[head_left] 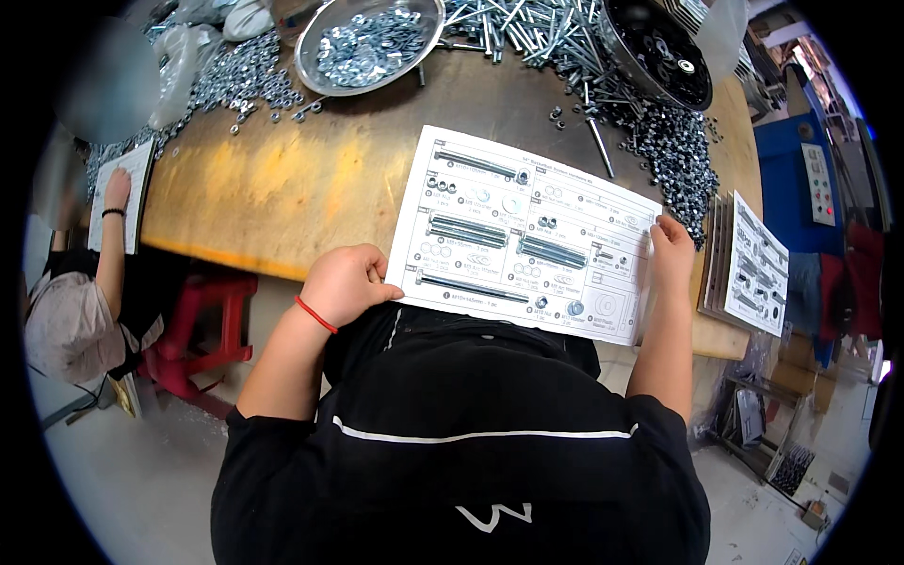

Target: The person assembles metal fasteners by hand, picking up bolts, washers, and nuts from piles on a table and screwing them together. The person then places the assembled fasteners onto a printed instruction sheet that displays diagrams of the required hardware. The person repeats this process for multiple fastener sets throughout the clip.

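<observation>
Gripping the parts sheet both sides: left hand pinching, right hand probably pinching too. Best kept flat on the table.

White printed sheet; red wristband; brown table.

The scene is evenly and brightly lit from above, with daylight spilling in at the far right edge. The worn brown wooden tabletop shows soft yellowish sheen. The round shiny metal bowl of washers and the heap of silver bolts throw small glints. The white printed parts sheet is sharp and slightly overexposed. Fisheye bending curves the table edge, and a black vignette rings the frame. A smeared grey blur covers the upper left.
</observation>
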Demonstrator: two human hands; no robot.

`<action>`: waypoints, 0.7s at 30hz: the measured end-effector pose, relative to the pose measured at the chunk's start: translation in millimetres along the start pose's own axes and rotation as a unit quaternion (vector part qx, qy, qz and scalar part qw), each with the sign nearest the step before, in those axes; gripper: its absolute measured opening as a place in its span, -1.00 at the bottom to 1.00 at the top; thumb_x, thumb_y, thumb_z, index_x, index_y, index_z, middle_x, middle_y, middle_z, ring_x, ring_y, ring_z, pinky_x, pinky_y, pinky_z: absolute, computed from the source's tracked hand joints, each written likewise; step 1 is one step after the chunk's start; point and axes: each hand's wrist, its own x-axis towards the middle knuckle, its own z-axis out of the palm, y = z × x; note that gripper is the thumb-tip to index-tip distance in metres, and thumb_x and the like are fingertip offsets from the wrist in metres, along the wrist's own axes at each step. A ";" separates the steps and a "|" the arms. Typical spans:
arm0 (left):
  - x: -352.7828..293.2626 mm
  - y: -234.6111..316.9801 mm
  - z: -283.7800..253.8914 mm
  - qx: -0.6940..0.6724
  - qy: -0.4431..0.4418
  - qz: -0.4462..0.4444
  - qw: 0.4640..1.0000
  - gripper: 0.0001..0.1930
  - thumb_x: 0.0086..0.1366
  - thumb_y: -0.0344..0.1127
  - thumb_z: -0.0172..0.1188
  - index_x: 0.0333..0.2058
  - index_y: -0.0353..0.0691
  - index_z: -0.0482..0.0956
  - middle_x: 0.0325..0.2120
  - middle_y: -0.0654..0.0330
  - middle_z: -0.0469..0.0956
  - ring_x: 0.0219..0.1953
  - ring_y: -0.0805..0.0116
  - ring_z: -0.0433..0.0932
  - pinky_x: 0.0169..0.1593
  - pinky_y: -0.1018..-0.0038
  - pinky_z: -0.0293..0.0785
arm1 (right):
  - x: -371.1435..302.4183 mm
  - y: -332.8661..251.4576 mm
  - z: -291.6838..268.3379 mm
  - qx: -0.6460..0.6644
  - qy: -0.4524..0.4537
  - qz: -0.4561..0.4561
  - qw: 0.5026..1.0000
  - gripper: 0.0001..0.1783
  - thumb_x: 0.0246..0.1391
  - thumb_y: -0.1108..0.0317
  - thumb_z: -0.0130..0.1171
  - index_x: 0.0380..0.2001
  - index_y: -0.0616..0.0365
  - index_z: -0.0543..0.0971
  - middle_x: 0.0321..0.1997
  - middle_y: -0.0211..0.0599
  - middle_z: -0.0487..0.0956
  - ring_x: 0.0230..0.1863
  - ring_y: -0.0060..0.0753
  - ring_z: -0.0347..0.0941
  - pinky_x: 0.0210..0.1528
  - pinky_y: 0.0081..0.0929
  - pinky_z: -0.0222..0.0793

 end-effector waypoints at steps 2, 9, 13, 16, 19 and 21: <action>4.3 -1.5 -5.0 0.041 -0.010 0.013 0.999 -0.67 -0.10 -0.16 0.51 -0.48 -0.22 0.58 -0.61 0.16 0.56 -0.50 0.20 0.55 -0.39 0.36 0.45 | -11.0 -14.2 3.3 -0.179 0.059 -0.077 0.979 -0.65 0.01 0.37 0.27 -0.12 0.28 0.61 -0.13 -0.13 0.60 -0.13 -0.26 0.53 -0.05 -0.41 0.45; 38.4 -8.0 -39.2 0.011 0.058 -0.005 0.998 -0.66 0.07 -0.08 0.41 -0.53 -0.26 0.56 -0.62 0.18 0.55 -0.55 0.28 0.52 -0.44 0.38 0.42 | -50.2 -136.4 95.0 -0.118 -0.165 -0.261 0.944 -0.69 -0.05 0.35 0.33 -0.17 0.16 0.62 -0.16 -0.18 0.58 -0.06 -0.10 0.48 -0.02 -0.27 0.41; 74.4 -10.5 -40.1 -0.095 0.161 0.026 0.982 -0.70 0.15 -0.13 0.35 -0.50 -0.28 0.56 -0.64 0.17 0.56 -0.57 0.30 0.54 -0.45 0.40 0.43 | -44.4 -158.0 132.0 -0.160 -0.243 -0.304 0.907 -0.75 -0.04 0.37 0.31 -0.23 0.14 0.63 -0.25 -0.19 0.54 -0.08 -0.07 0.46 -0.03 -0.27 0.39; 91.3 -14.9 -33.8 -0.053 0.239 0.061 0.968 -0.73 0.15 -0.15 0.34 -0.49 -0.25 0.57 -0.65 0.15 0.55 -0.58 0.29 0.54 -0.46 0.41 0.43 | -38.6 -154.3 139.7 -0.177 -0.234 -0.296 0.909 -0.81 -0.02 0.39 0.29 -0.29 0.15 0.63 -0.28 -0.19 0.52 -0.12 -0.06 0.45 -0.06 -0.25 0.39; 97.8 -12.7 -24.9 -0.025 0.268 0.069 0.961 -0.77 0.14 -0.13 0.35 -0.48 -0.16 0.60 -0.66 0.23 0.54 -0.59 0.30 0.53 -0.48 0.40 0.41 | -36.5 -151.8 136.6 -0.161 -0.228 -0.297 0.913 -0.83 -0.03 0.47 0.30 -0.30 0.19 0.62 -0.33 -0.21 0.51 -0.27 -0.16 0.48 -0.20 -0.34 0.41; 96.9 -12.5 -22.9 -0.047 0.279 0.058 0.957 -0.78 0.14 -0.14 0.34 -0.49 -0.16 0.60 -0.67 0.24 0.53 -0.61 0.32 0.51 -0.49 0.41 0.40 | -32.6 -160.2 135.0 -0.143 -0.248 -0.266 0.921 -0.81 -0.03 0.44 0.30 -0.28 0.18 0.62 -0.30 -0.20 0.53 -0.22 -0.13 0.48 -0.15 -0.31 0.41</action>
